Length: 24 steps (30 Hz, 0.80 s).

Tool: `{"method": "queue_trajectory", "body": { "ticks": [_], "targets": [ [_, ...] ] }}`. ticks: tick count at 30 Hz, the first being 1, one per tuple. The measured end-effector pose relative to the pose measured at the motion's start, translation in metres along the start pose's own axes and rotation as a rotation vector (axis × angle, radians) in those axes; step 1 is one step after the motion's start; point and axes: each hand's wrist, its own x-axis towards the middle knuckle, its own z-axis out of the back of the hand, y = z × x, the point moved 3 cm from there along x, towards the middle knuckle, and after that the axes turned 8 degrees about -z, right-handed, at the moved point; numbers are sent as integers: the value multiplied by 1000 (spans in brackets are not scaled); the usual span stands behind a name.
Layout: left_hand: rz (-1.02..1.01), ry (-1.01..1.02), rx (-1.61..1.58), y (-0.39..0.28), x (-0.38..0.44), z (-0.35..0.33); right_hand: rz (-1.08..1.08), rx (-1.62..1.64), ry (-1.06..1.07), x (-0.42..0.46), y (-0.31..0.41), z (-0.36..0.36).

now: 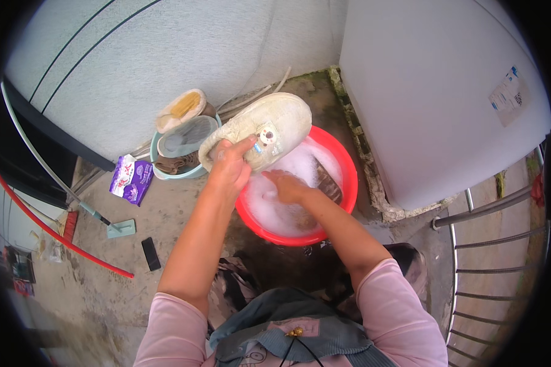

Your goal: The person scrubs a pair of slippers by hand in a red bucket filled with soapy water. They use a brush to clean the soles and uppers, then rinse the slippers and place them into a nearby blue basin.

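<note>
My left hand (233, 163) grips a cream plush slipper (282, 121) by its heel opening, thumb on the upper near a bear patch. The slipper is tilted above the back left rim of a red plastic basin (350, 202). White suds (268, 208) fill much of that basin. At the suds, just below the slipper, is my right hand (287, 186); its fingers are partly hidden, and whether they hold anything cannot be seen. A brown ridged item (328, 183), perhaps a shoe sole, lies half covered by foam at the basin's right side.
A light blue basin (183, 174) by the wall holds several shoes (188, 135). Beside it lies a purple and white packet (132, 180). A phone (151, 253), a flat mop (121, 228) and a red hose (73, 241) are left. Metal railing (486, 270) stands right.
</note>
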Motion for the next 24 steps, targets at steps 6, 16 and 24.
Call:
{"method": "queue_trajectory", "body": {
  "ticks": [6,16,24],
  "targets": [
    [33,-75,185,9,-15,21,-47,-542,163,19,8,-62],
    [49,-195,139,25,-23,56,-134,-440,137,59,-30,-129],
    [206,-217,-173,48,-7,78,-92,-113,192,29,-51,-135]
  ]
}}
